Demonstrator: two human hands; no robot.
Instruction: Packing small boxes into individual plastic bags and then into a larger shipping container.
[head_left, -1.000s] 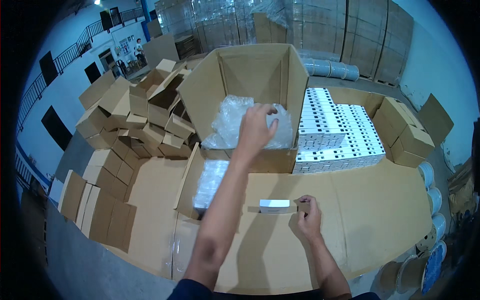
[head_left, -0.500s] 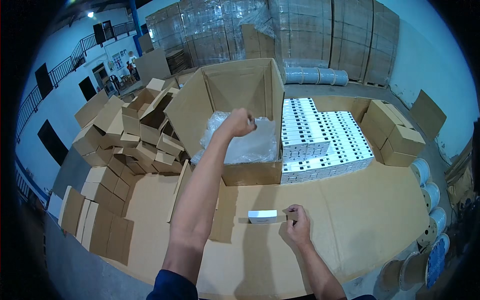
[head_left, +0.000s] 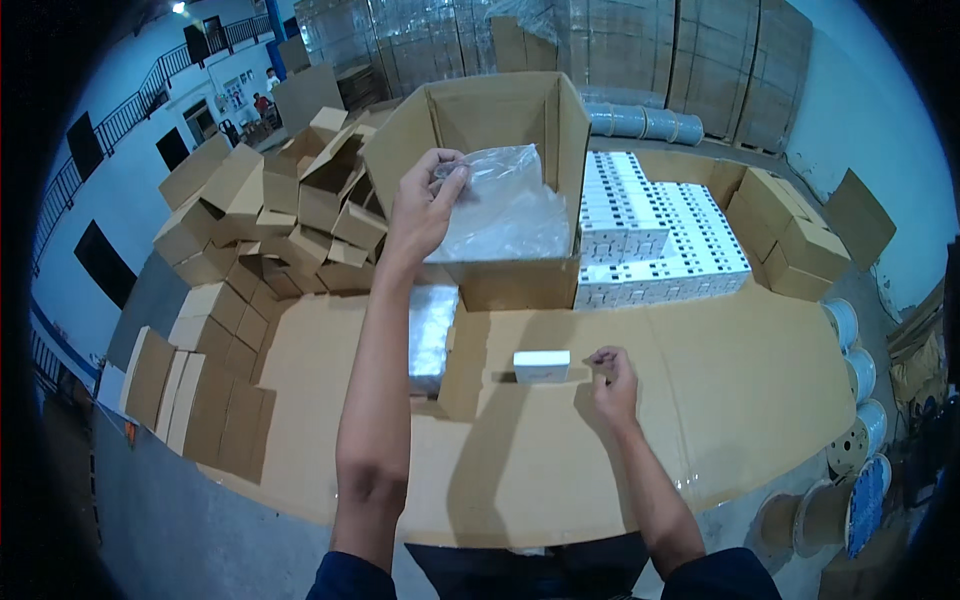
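- Clear plastic bag (head_left: 500, 205): the left hand (head_left: 420, 210) pinches its upper edge, thumb and fingers clamped on the film, and holds it above the open cardboard carton (head_left: 565, 130). The bag hangs half inside the carton, so it appears to serve as a liner there. The film is transparent, crinkled and glossy, and the carton wall shows through it.
- Surface (head_left: 720, 400): flattened cardboard covers it, apparently as a working pad under the goods.
- Open cardboard carton: it stands upright at the far edge of the surface, flaps raised, within reach of the left arm.
- White box stack (head_left: 660, 235): rows of small white boxes sit just beside the carton on its right side, packed tight and level.
- Wrapped pack (head_left: 430, 335): a film-covered block lies in front of the carton, near the left forearm.
- Small white box (head_left: 541, 365): it stands alone on the surface, near the right hand (head_left: 612, 385).
- Right hand: it rests on the surface with fingers curled loosely, holding nothing, apart from the small white box.
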